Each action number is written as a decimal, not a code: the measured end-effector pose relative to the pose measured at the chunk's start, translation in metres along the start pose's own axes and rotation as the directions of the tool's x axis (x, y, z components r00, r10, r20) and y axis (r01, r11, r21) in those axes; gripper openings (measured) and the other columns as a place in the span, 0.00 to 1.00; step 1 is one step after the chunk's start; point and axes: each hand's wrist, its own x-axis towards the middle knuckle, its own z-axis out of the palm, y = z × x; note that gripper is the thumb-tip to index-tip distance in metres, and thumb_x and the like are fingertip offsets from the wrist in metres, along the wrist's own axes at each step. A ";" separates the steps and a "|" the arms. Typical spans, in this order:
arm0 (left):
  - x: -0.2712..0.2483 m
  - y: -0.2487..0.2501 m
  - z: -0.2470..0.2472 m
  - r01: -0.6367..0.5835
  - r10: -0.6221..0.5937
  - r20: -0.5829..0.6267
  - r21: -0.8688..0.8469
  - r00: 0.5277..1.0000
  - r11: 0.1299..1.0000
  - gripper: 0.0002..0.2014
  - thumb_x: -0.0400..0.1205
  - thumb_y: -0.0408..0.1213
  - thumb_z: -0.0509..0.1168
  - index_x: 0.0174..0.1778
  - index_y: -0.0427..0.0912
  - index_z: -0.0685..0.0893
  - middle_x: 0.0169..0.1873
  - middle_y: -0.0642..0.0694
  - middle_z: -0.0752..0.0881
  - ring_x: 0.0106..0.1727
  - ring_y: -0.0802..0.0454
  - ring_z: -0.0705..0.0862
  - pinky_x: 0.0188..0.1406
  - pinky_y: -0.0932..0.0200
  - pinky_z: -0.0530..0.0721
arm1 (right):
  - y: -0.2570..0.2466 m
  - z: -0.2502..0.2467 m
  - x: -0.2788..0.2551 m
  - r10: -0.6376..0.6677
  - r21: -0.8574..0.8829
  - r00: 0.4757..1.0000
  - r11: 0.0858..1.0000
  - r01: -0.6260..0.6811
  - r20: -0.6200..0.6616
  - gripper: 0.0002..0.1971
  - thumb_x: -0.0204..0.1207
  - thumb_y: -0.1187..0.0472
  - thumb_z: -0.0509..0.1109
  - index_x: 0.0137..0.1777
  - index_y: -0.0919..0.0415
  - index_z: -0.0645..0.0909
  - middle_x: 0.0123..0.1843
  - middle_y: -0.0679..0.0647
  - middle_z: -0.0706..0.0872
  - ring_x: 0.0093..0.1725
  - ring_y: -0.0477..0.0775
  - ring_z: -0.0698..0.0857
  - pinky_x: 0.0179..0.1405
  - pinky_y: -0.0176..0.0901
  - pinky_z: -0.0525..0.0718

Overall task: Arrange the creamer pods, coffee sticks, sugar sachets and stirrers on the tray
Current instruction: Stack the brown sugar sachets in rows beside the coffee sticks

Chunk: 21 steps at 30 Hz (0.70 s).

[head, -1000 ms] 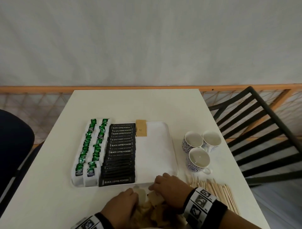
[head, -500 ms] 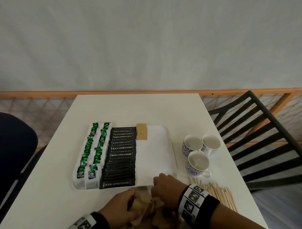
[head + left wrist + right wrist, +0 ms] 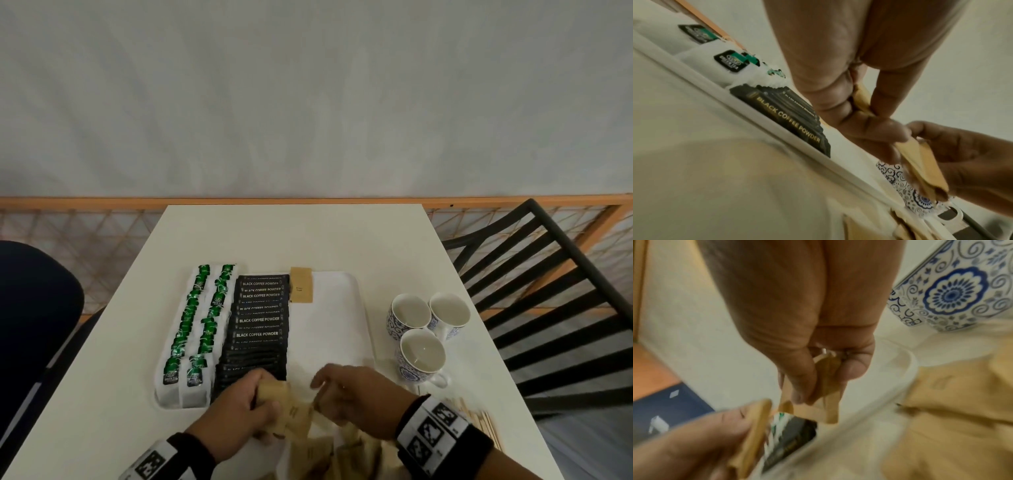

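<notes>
Here, head: left hand (image 3: 239, 407) grips brown sugar sachets (image 3: 284, 411) at tray (image 3: 342, 308) near edge, right hand (image 3: 356, 397) pinches more | left wrist: fingers (image 3: 869, 129) curled round sachets | right wrist: thumb and fingers (image 3: 803, 386) pinch sachets.

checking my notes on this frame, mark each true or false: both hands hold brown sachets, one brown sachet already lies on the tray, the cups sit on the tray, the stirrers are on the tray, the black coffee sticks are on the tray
1. Both hands hold brown sachets: true. The left hand and the right hand each grip brown sachets.
2. One brown sachet lies at the tray's far edge: true.
3. The cups sit on the tray: false, they stand on the table right of it.
4. The stirrers are on the tray: false, they lie on the table.
5. The black coffee sticks are on the tray: true.
</notes>
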 end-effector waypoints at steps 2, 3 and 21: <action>0.003 0.008 -0.001 -0.043 0.040 -0.087 -0.035 0.995 0.998 0.14 0.80 0.27 0.65 0.57 0.50 0.76 0.47 0.35 0.84 0.35 0.37 0.87 0.32 0.49 0.87 | -0.010 -0.012 0.001 0.075 0.206 0.997 0.976 -0.068 -0.023 0.22 0.69 0.63 0.70 0.59 0.42 0.72 0.42 0.44 0.87 0.39 0.45 0.85 0.44 0.42 0.84; 0.004 0.012 -0.002 -0.074 0.071 -0.129 -0.017 0.989 0.997 0.17 0.81 0.26 0.64 0.56 0.54 0.78 0.48 0.37 0.83 0.35 0.39 0.88 0.30 0.50 0.87 | -0.014 -0.018 0.002 0.084 0.273 0.996 0.959 -0.072 -0.033 0.21 0.67 0.62 0.73 0.57 0.45 0.72 0.41 0.47 0.88 0.37 0.45 0.84 0.43 0.45 0.84; 0.041 0.059 -0.009 -0.203 0.182 -0.396 -0.012 0.900 0.979 0.04 0.77 0.38 0.72 0.42 0.50 0.92 0.44 0.53 0.89 0.41 0.56 0.89 0.34 0.60 0.88 | -0.030 -0.045 0.052 0.143 0.632 0.987 0.772 -0.065 -0.073 0.20 0.71 0.74 0.73 0.58 0.63 0.71 0.46 0.67 0.90 0.39 0.60 0.90 0.41 0.47 0.88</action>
